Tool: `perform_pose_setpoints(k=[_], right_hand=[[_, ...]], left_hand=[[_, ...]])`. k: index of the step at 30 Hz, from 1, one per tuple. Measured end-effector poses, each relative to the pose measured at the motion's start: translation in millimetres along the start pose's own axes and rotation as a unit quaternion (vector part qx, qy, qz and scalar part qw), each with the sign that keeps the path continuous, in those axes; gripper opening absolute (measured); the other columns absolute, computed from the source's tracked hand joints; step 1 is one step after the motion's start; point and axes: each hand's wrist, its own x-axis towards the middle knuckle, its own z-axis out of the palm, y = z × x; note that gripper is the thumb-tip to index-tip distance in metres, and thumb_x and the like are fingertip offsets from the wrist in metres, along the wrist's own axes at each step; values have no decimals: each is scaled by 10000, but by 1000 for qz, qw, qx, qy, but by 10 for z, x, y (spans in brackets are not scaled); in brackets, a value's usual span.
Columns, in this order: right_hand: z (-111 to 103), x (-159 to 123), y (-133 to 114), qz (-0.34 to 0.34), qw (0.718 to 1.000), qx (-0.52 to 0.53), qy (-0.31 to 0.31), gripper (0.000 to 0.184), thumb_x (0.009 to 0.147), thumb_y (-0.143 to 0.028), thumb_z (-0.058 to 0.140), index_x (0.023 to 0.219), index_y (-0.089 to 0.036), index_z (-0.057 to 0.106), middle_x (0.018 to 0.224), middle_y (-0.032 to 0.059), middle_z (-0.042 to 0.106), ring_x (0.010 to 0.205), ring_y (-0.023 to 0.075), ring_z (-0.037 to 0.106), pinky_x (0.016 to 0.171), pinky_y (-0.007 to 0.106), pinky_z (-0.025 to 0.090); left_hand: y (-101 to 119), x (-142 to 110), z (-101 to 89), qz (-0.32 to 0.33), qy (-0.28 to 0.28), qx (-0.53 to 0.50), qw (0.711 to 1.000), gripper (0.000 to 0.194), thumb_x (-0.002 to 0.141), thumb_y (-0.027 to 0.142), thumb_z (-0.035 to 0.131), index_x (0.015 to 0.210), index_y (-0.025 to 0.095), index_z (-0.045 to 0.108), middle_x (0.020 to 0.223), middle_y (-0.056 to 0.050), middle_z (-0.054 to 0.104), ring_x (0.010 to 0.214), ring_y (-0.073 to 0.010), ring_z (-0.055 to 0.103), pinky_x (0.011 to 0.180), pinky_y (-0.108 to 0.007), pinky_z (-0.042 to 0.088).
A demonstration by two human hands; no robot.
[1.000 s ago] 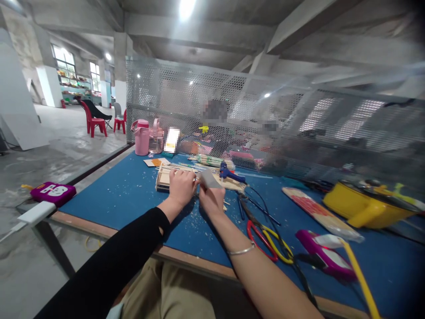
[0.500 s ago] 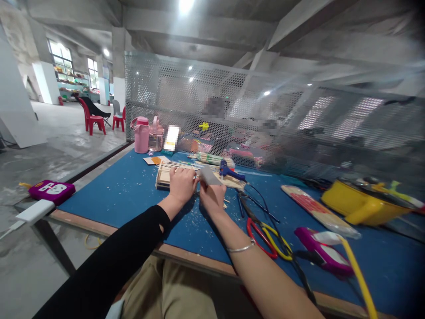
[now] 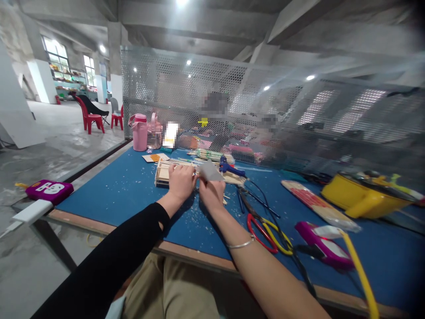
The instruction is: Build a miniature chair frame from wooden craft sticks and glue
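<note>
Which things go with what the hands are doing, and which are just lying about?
Probably part of the job:
wooden frame, at the left hand
grey sheet, held by the right hand
perhaps blue glue gun, nearby

Seemingly just there:
pink flask
yellow container
red chairs

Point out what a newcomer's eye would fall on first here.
Probably the two bare hands mid-table: the right hand gripping a gray sheet, the left hand at a slatted wooden frame. Next, the shears with red and yellow handles, lying beyond the right forearm. Then the bright yellow container at the table's far right.
</note>
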Motion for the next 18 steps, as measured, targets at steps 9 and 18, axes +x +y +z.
perform_pose_setpoints(k=[9, 18], right_hand=[[4, -5, -13, 1, 1000, -1, 5, 315, 847, -245, 382, 742, -182, 672, 762, 93, 687, 779, 225, 584, 789, 351, 366], [11, -7, -13, 36, 999, -11, -8, 378, 864, -284, 398, 683, -154, 703, 772, 142, 709, 775, 245, 619, 772, 356, 388]], left_hand=[[-6, 2, 2, 1, 2, 1, 1000, 125, 845, 322, 557, 901, 217, 594, 917, -40, 691, 936, -235, 561, 926, -414, 256], [-15, 9, 14, -1, -6, 8, 1000, 121, 850, 330, 556, 890, 221, 590, 925, -44, 692, 932, -230, 566, 891, -395, 266]])
